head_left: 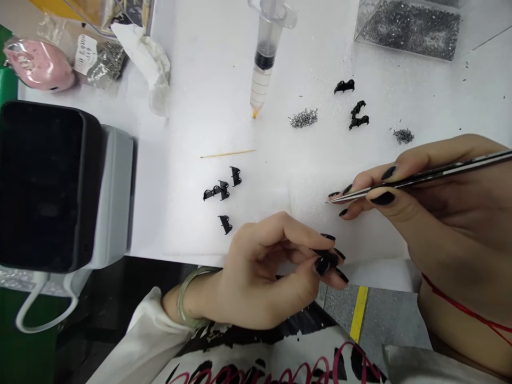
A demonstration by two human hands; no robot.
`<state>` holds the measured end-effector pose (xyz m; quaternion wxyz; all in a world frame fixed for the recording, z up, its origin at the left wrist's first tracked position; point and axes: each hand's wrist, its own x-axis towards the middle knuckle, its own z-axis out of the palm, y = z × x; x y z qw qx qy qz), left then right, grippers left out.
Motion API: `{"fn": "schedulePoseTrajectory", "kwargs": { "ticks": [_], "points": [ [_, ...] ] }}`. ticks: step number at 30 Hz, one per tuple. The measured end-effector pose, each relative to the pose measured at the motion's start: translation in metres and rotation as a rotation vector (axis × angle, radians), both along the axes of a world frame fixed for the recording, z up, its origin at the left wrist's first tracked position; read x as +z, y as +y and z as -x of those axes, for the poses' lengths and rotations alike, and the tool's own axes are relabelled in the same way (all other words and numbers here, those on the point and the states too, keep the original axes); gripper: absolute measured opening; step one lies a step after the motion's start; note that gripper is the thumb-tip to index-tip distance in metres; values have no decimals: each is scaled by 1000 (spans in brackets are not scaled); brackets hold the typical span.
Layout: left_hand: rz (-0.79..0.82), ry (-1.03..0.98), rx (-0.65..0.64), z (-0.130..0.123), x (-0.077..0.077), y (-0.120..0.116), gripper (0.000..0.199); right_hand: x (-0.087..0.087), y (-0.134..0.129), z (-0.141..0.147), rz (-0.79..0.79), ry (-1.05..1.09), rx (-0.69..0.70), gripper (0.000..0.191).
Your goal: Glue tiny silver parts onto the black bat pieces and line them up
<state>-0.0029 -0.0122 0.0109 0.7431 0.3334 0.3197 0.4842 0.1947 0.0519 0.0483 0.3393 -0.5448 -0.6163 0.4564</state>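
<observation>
My left hand (272, 272) is closed in a pinch at the table's front edge. Between its thumb and fingers is a small black plastic part (325, 255), mostly covered by the fingertips. To the right, my right hand (448, 213) grips slim metal tweezers (432, 175), whose tips point left over the white surface. Whether anything sits in the tips is too small to tell. Similar black parts lie left of my hands, one (225, 224) nearest the left hand. More black parts (359, 122) lie beyond the tweezers, near small heaps of tiny metal pieces (403, 136) (303, 118).
A syringe (262, 69) with an orange tip lies at the back middle. A thin wooden stick (228, 153) lies in front of it. At back right is a clear box (364, 32) of tiny metal pieces. On the left are a dark-screened device (40, 186), crumpled tissue (146, 58) and a pink object (40, 63).
</observation>
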Motion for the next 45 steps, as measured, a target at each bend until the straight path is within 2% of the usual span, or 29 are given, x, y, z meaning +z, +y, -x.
{"fn": "schedulePoseTrajectory", "kwargs": {
  "ticks": [3,7,12,16,18,21,23,27,29,30,34,36,38,41,45],
  "points": [
    [-42,27,-18,1,0,-2,28,-2,1,0,-84,-108,41,13],
    [-102,54,-18,2,-2,-4,34,-2,4,0,-74,32,99,20],
    [-170,46,-23,2,-5,-4,37,5,7,6,-169,93,-16,21],
    [-166,44,-30,1,-8,-5,35,12,12,13,-196,-141,40,17],
    [-147,35,-14,1,-10,-6,35,18,19,17,-219,-214,72,13],
    [-128,-4,25,-1,-11,-6,34,28,35,28,-313,-176,53,10],
    [-131,-14,40,-4,-11,-6,31,29,49,39,-352,-158,68,10],
    [-132,-15,70,-8,-11,-5,25,11,68,61,-264,-245,248,8],
    [-122,-23,71,-9,-10,-4,19,1,73,65,-204,-298,293,2],
    [-118,-26,68,-9,-10,-4,17,-3,75,64,-178,-316,304,5],
    [-90,-19,76,-10,-10,-3,16,1,89,50,-48,-337,431,18],
    [-79,-7,90,-10,-10,-3,20,7,103,44,6,-315,502,22],
    [-71,8,91,-11,-10,-2,23,9,119,45,7,-267,496,28],
    [-37,38,73,-13,-10,-2,24,3,137,61,1,-166,495,35],
    [32,82,48,-15,-9,0,28,-10,145,88,139,-4,630,23]
  ]
}}
